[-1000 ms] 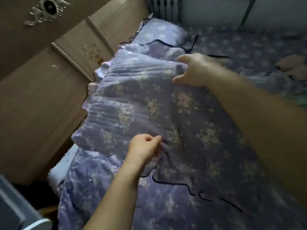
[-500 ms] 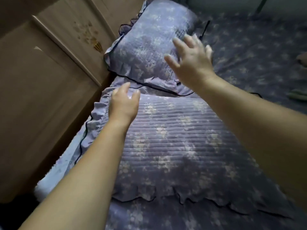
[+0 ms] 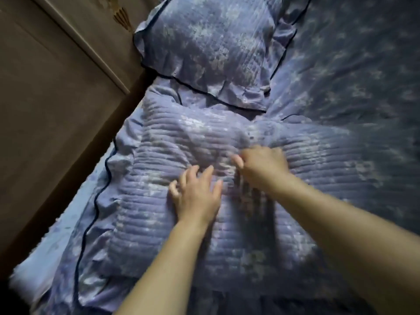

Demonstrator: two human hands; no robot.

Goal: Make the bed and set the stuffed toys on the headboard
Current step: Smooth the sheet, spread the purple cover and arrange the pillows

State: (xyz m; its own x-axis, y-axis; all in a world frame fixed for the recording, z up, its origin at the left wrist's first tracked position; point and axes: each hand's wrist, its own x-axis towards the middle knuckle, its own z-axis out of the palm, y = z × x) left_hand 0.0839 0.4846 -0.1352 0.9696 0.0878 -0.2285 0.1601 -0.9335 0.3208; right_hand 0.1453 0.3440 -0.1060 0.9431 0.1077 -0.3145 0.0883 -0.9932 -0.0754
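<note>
Quilted lilac fabric bunches under both hands: left hand (image 3: 196, 196) lies spread flat, right hand (image 3: 261, 164) is blurred, seemingly curled into the near pillow (image 3: 204, 212). Best smoothed outward, square with the second pillow (image 3: 209, 46) beyond.

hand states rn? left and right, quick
Left hand: open, fingers spread, pressing on the near pillow.
Right hand: motion-blurred on the same pillow; cannot tell whether it grips the fabric.

Near quilted lilac pillow (image 3: 204, 223) rumpled; far pillow (image 3: 209, 48) flat beside headboard (image 3: 56, 98).
</note>
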